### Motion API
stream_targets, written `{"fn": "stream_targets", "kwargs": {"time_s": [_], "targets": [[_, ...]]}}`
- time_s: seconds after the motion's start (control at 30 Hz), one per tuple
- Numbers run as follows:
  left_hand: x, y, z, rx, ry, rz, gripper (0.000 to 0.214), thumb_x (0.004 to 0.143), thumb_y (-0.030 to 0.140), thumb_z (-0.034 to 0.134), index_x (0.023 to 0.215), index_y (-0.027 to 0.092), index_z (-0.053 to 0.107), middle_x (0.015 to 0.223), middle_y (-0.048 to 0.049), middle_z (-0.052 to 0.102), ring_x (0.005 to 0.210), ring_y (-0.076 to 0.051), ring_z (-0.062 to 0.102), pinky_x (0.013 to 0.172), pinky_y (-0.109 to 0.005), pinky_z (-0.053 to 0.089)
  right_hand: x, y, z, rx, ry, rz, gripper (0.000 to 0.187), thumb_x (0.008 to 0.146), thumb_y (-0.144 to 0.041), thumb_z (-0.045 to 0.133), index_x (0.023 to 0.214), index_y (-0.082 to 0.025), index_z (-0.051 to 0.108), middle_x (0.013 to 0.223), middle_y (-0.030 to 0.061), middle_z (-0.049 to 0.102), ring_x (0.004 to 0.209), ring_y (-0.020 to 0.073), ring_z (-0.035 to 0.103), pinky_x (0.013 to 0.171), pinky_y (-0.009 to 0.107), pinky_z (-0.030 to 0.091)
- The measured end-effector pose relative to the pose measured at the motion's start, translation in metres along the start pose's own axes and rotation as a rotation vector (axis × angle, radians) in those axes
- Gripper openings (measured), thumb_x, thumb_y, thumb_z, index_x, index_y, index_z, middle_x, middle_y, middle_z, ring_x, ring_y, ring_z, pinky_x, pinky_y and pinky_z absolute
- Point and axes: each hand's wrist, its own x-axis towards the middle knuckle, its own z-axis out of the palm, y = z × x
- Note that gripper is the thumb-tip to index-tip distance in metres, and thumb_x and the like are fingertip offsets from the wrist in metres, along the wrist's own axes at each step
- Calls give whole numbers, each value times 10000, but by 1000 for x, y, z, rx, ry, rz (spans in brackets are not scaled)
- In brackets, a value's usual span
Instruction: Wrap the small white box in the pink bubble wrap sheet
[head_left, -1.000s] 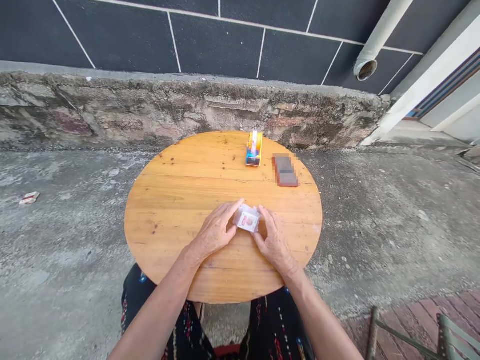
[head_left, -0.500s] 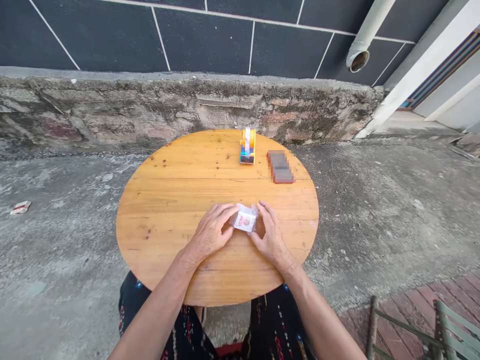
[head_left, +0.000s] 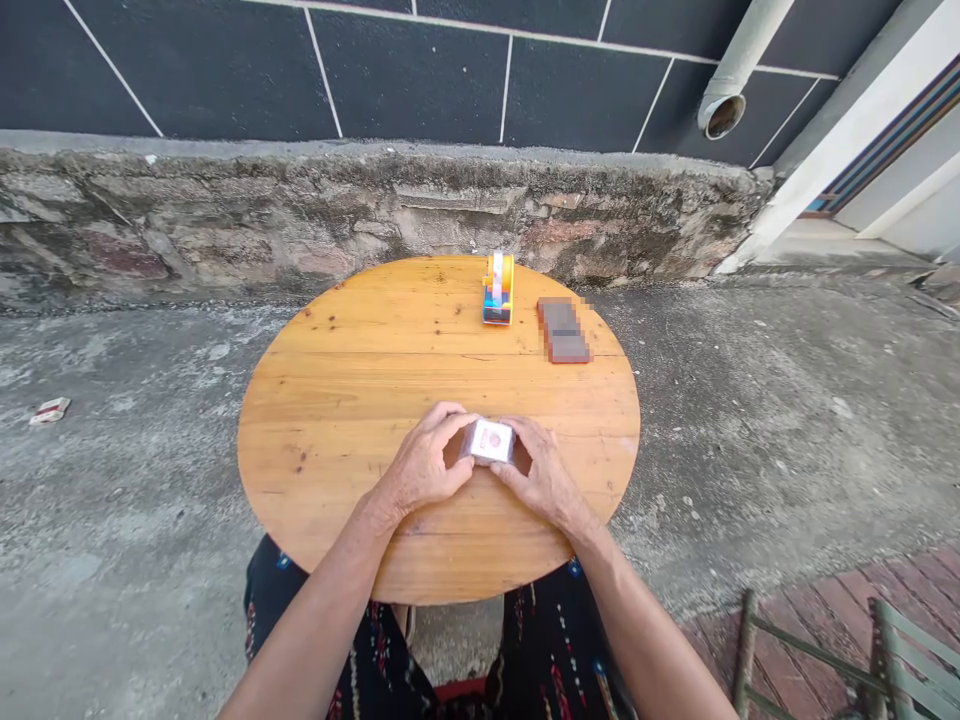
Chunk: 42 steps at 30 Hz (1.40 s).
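I count one wrapped box (head_left: 491,441), one tape dispenser (head_left: 498,291), one table (head_left: 334,400).

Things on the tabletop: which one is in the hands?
The white packet with red print, held between left hand and right hand; the tape dispenser and red-edged object sit farther back.

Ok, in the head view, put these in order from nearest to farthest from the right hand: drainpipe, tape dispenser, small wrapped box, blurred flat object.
1. Small wrapped box: touching the right hand, on its left.
2. Blurred flat object: beyond the hand, right side of the table.
3. Tape dispenser: near the table's far edge.
4. Drainpipe: off the table, upper right.
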Motion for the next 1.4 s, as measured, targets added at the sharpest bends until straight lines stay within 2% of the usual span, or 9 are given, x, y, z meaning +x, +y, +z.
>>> {"fn": "stream_targets", "kwargs": {"time_s": [0.1,0.23,0.33,0.57,0.87,1.07,1.23,1.4], "targets": [[0,-1,1,8,0,-46,507,727,166,585,1231,187,530,1352,-120,472,1195,-276,519,1015,-426,450,-2,2,2,-15,23,19,623,831,-311,615,1400,-234,372,1350,107,535,1231,287,478,1036,497,342],[-2,-5,6,-55,-10,-63,697,751,159,575,1408,201,346,1342,-105,529,1210,-254,524,1048,-428,426,-4,2,3,-8,27,60,757,823,-326,627,1471,-228,248,1339,109,548,1240,290,471,1048,515,321],[-2,-5,8,-83,-4,-81,754,765,166,575,1456,220,278,1319,-82,557,1189,-235,543,1046,-402,430,-3,1,2,-41,7,70,724,833,-335,618,1461,-212,279,1336,119,547,1230,294,475,1036,514,330],[-2,-6,8,-122,7,-115,748,759,168,592,1450,217,309,1237,-62,599,1112,-211,585,1010,-364,457,1,1,2,-83,-8,27,565,858,-298,578,1387,-194,409,1308,123,565,1172,289,513,996,479,379],[0,-5,11,-136,15,-84,759,762,146,577,1463,215,291,1428,-92,446,1183,-221,529,1031,-373,434,-1,1,7,-77,6,55,730,847,-331,598,1477,-191,256,1377,132,513,1252,298,457,1043,515,338],[-1,-5,10,-147,3,-115,774,770,158,576,1477,228,271,1284,-75,577,1164,-228,545,1031,-388,424,6,5,4,-99,-37,32,655,863,-313,572,1453,-182,321,1371,140,519,1218,293,489,1028,496,353],[0,-5,7,-161,34,-157,766,754,163,580,1464,211,296,1258,-78,585,1129,-224,565,1008,-382,443,14,6,2,-95,-95,13,628,875,-345,565,1446,-222,335,1363,109,533,1204,286,502,1028,498,350],[0,-7,6,-149,32,-144,771,732,140,576,1455,207,315,1287,-80,568,1179,-232,536,1038,-387,423,10,2,7,-104,-70,25,631,887,-346,547,1460,-219,315,1369,110,529,1218,284,489,1035,495,350]]}}
